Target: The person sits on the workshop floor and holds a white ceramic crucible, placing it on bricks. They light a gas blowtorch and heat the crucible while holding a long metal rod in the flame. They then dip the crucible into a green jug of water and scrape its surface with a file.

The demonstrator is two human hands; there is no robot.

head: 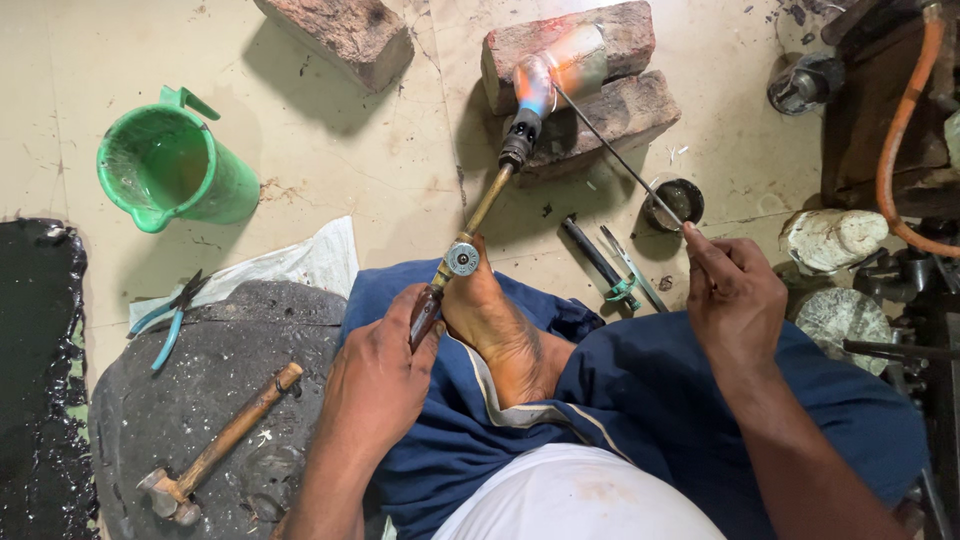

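My left hand [375, 375] grips the torch [480, 215], flame on the metal piece [575, 58]; my right hand [735, 295] pinches a thin rod [620, 160]

Only 1 view existed, from a camera worn on the person's head. It looked almost straight down over the lap at the tiled floor [330, 150], from close range, so that both forearms entered from the bottom edge. The bricks [600, 90] lay at the top of the frame, farthest from the lens, with no 2nd view sharing the scene.
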